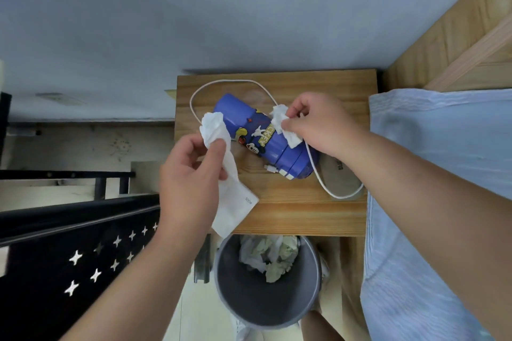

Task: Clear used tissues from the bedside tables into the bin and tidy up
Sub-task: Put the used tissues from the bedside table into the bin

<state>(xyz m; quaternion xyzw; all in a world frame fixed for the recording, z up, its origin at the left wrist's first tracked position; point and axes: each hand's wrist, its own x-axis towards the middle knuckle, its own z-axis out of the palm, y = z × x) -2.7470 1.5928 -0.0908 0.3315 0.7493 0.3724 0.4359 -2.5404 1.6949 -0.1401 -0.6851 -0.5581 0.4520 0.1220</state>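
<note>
We have a tissue in each hand above the bedside table [318, 216]. Left hand [191, 180] pinches a long crumpled tissue [221, 144] between thumb and fingers, bunched top sticking up past the fingertips, tail hanging down in front of the palm. A flat white pack [235, 210] lies just below that hand, and the tail overlaps it. We can't tell if it's touching the hand. Right hand [318, 127] pinches a smaller wad [282, 124] at its fingertips, other fingers curled in.

Risks, as we judge them: the small wad sits right on the white cable [315, 166] that loops under the right hand; lifting carelessly could snag the cable and drag it, or roll the blue bottle [266, 141] lying on its side between our hands. The long tail could brush the pack and pull it off the near edge. The bin [266, 285] is below both hands, just past the table edge, so a loose pinch drops a tissue on the floor beside it instead.

Both tissues are white, wrinkled, soft and light, and clearly used. The bin already holds crumpled paper. A beige flat thing [340, 177] lies under the right wrist.
</note>
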